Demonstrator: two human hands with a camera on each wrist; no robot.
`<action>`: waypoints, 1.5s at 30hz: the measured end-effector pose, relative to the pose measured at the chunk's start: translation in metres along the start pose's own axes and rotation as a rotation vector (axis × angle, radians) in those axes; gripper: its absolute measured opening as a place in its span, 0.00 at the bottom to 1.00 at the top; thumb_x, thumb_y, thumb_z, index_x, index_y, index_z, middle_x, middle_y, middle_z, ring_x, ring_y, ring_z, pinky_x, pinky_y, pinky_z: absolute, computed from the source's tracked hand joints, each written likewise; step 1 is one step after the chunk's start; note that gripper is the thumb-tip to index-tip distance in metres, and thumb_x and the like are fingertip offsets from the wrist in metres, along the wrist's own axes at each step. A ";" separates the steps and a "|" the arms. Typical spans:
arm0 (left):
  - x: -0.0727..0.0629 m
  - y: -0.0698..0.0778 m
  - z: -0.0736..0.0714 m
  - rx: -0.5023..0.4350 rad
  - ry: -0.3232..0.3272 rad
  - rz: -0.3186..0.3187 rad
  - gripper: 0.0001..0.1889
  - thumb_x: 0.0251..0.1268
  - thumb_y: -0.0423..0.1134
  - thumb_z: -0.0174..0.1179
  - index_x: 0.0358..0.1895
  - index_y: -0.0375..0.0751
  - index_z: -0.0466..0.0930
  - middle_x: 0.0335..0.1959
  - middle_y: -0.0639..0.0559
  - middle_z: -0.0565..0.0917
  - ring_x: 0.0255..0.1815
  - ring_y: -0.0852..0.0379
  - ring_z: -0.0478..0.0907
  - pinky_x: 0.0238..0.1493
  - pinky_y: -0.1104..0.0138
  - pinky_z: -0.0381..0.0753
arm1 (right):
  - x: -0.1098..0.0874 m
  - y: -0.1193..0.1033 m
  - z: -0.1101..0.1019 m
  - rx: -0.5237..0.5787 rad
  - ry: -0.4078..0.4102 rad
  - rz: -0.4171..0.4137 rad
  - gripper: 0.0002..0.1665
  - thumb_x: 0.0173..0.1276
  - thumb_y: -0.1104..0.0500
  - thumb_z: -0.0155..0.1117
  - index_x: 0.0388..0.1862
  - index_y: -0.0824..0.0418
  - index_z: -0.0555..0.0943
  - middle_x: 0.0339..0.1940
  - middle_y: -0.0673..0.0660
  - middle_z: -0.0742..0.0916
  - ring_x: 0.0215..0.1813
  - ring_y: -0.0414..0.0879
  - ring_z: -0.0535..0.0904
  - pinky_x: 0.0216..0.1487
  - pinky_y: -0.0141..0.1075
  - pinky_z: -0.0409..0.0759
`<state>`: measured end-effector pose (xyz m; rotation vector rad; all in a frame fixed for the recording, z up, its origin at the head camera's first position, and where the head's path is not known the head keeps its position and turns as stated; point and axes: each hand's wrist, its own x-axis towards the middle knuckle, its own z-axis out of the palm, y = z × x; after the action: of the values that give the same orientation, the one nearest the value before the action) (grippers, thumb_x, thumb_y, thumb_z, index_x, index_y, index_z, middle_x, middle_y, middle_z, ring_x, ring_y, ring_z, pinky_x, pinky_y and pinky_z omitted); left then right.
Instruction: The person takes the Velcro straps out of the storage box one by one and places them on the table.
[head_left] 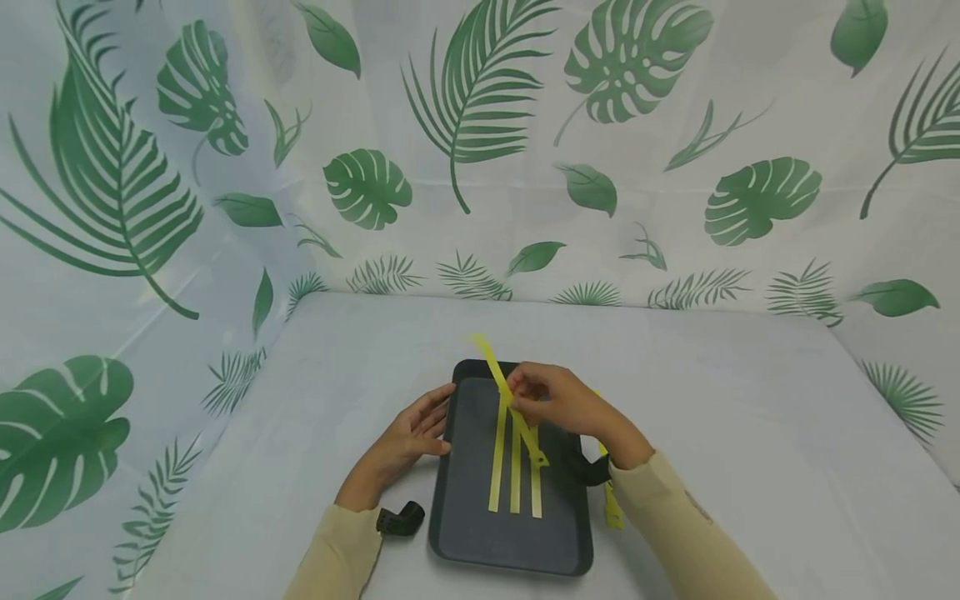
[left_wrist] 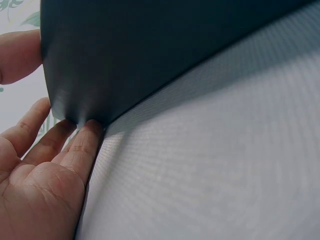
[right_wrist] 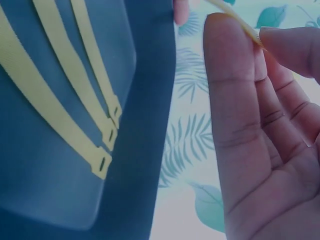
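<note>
My right hand [head_left: 551, 400] pinches a yellow cable tie strap [head_left: 491, 360] between thumb and fingers, above the dark tray [head_left: 465, 525]. The strap slants, one end up past the tray's far rim and its slotted head down toward the near right. Below it, three more yellow straps [head_left: 515, 487] lie side by side on the tray; in the right wrist view their slotted heads [right_wrist: 102, 164] sit near the tray's far side. My left hand [head_left: 412, 429] rests against the tray's left side, its fingers [left_wrist: 87, 145] touching the outer wall.
More yellow strap [head_left: 612, 510] lies on the white table [head_left: 360, 350] to the right of the tray, partly hidden by my right forearm. Black wrist cameras [head_left: 401, 518] are on both wrists. A leaf-printed curtain [head_left: 637, 192] stands behind and at the sides.
</note>
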<state>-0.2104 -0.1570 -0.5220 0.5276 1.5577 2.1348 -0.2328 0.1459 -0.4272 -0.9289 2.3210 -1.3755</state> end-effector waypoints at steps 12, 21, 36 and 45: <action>0.004 -0.002 0.005 -0.003 -0.021 0.011 0.58 0.60 0.28 0.77 0.86 0.25 0.45 0.87 0.26 0.47 0.87 0.30 0.48 0.76 0.68 0.72 | -0.023 0.011 -0.009 0.179 0.039 0.115 0.18 0.79 0.68 0.63 0.63 0.75 0.75 0.44 0.59 0.84 0.39 0.48 0.85 0.42 0.43 0.93; 0.001 -0.001 0.005 0.019 0.008 -0.007 0.56 0.60 0.27 0.75 0.87 0.26 0.46 0.88 0.28 0.49 0.88 0.31 0.49 0.76 0.69 0.72 | -0.038 0.014 -0.015 0.253 0.108 0.180 0.22 0.81 0.65 0.62 0.67 0.76 0.71 0.43 0.58 0.86 0.37 0.46 0.85 0.45 0.42 0.92; -0.002 -0.002 0.002 0.033 0.022 -0.010 0.56 0.61 0.27 0.75 0.87 0.26 0.46 0.88 0.29 0.48 0.88 0.32 0.50 0.77 0.70 0.71 | -0.074 0.032 -0.021 0.323 0.203 0.220 0.22 0.81 0.65 0.62 0.66 0.76 0.70 0.37 0.55 0.82 0.39 0.45 0.82 0.44 0.40 0.92; -0.002 -0.002 0.002 0.035 0.013 0.004 0.56 0.61 0.26 0.74 0.86 0.24 0.45 0.88 0.27 0.45 0.87 0.39 0.56 0.76 0.70 0.71 | -0.094 0.037 -0.029 0.333 0.235 0.229 0.23 0.81 0.67 0.62 0.67 0.78 0.69 0.36 0.56 0.81 0.39 0.44 0.81 0.44 0.38 0.91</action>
<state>-0.2077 -0.1562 -0.5230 0.5296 1.6057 2.1215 -0.1920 0.2394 -0.4521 -0.4100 2.1722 -1.7726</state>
